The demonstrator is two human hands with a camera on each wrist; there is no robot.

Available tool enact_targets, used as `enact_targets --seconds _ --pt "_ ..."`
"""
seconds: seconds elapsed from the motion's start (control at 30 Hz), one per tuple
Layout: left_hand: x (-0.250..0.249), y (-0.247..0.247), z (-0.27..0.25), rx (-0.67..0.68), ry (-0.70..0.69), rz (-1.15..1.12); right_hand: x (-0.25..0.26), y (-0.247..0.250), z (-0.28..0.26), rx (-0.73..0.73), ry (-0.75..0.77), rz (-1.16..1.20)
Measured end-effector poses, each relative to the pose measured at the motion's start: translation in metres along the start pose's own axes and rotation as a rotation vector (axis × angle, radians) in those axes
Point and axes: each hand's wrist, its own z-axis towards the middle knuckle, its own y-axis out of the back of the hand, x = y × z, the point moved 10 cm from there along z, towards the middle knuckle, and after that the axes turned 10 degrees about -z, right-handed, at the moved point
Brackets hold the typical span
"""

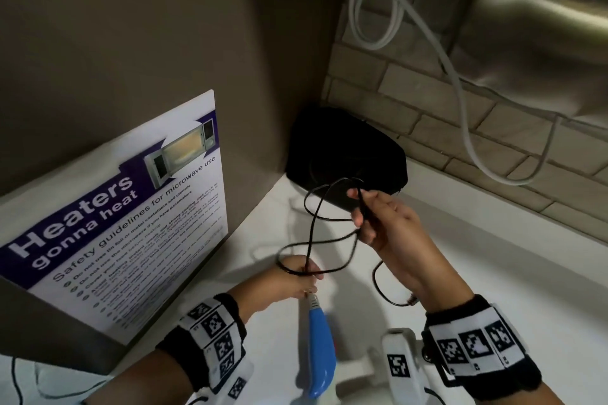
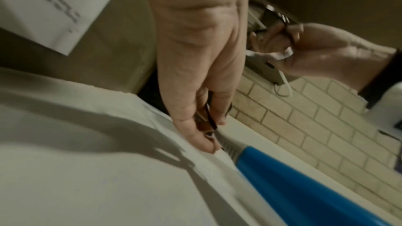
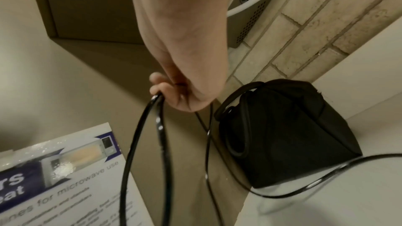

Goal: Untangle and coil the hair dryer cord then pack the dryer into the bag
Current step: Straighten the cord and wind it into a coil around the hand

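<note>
A blue hair dryer [image 1: 319, 348] lies on the white counter [image 1: 493, 273] near the front edge, its grey strain relief pointing away from me. Its thin black cord [image 1: 332, 242] runs up in loose crossing loops between my hands. My left hand [image 1: 304, 273] pinches the cord just above the dryer's end; the left wrist view shows the fingers [image 2: 208, 126] closed on the cord beside the blue dryer [image 2: 293, 181]. My right hand [image 1: 362, 210] grips gathered cord loops higher up, in front of the black bag [image 1: 345, 154]. In the right wrist view the cord [image 3: 161, 126] hangs from that hand beside the bag [image 3: 282, 131].
A microwave safety poster [image 1: 131, 223] leans on a brown wall at the left. A brick wall [image 1: 427, 115] with a white cable [image 1: 460, 102] and a steel appliance [image 1: 543, 26] stands behind. A white tagged device [image 1: 399, 362] lies by my right wrist.
</note>
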Motion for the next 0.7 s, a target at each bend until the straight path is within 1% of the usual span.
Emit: enact_targets --seconds 0.07,0.17,0.23,0.27,0.33,0.37,0.4,0.43,0.47,0.5,0.53,0.57,0.63,0.67,0.7 --pt "-0.005 0.008 -0.004 -0.017 0.012 -0.075 -0.002 0.017 0.004 -0.081 -0.006 -0.176" --pt "-0.017 0.025 -0.016 -0.059 -0.032 -0.146 -0.005 0.047 0.009 -0.174 -0.015 -0.659" --pt "-0.025 0.032 -0.026 -0.066 -0.06 -0.175 -0.013 0.065 0.012 -0.181 -0.037 -1.037" --pt "-0.03 0.033 -0.031 -0.068 -0.077 -0.18 -0.02 0.073 0.014 -0.168 -0.077 -1.202" --pt "-0.042 0.031 -0.04 -0.064 -0.116 -0.191 -0.035 0.082 0.013 -0.134 -0.161 -1.447" --pt "-0.05 0.028 -0.043 -0.062 -0.138 -0.172 -0.038 0.082 0.013 -0.135 -0.141 -1.497" --pt "-0.057 0.024 -0.047 -0.058 -0.159 -0.14 -0.032 0.075 0.012 -0.154 -0.046 -1.482" --pt "-0.063 0.018 -0.05 -0.05 -0.174 -0.104 -0.019 0.062 0.008 -0.183 0.112 -1.401" --pt "-0.07 0.012 -0.054 -0.035 -0.185 -0.083 0.0 0.047 0.0 -0.213 0.298 -1.272" --pt "-0.076 0.004 -0.057 -0.01 -0.191 -0.083 0.019 0.03 -0.011 -0.215 0.451 -1.133" --pt "-0.082 -0.005 -0.06 0.029 -0.194 -0.103 0.031 0.013 -0.019 -0.169 0.536 -1.015" --pt "-0.088 -0.014 -0.064 0.079 -0.198 -0.134 0.036 -0.003 -0.024 -0.087 0.552 -0.921" --pt "-0.1 -0.031 -0.074 0.192 -0.21 -0.201 0.031 -0.028 -0.029 0.086 0.478 -0.811" --pt "-0.104 -0.039 -0.079 0.247 -0.216 -0.228 0.027 -0.034 -0.03 0.133 0.431 -0.779" --pt "-0.108 -0.045 -0.083 0.291 -0.22 -0.255 0.023 -0.036 -0.03 0.142 0.386 -0.749"
